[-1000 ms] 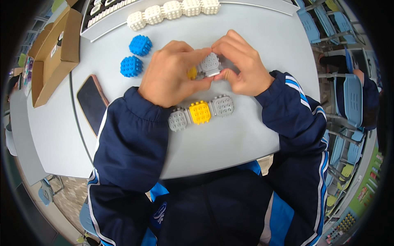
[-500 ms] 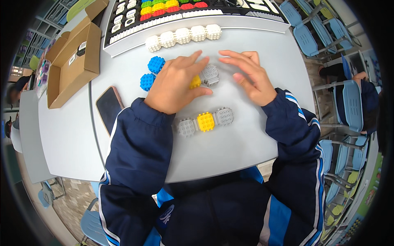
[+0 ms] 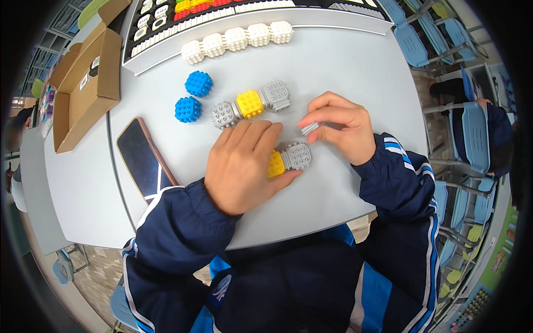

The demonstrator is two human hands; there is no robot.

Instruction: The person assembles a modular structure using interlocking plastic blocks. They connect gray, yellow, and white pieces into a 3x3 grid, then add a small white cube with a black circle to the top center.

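Note:
My right hand is closed in a pinch on a small light grey connector piece, held just above the table. My left hand is wrapped over the nearer row of studded blocks, thumb on the near side and fingers on the far side. From that row a yellow block and a grey block show; its left end is hidden under the hand. Beyond it lies a second row: a grey block, a yellow block and another grey block with a grey connector on its side.
Two blue studded blocks lie to the left. A joined row of white blocks rests against a parts tray. A phone and an open cardboard box are at the left. Blue chairs stand at the right.
My left hand has moved from the farther row onto the nearer one, uncovering the farther row. My right hand has come lower and now pinches the small grey connector. The view has shifted slightly.

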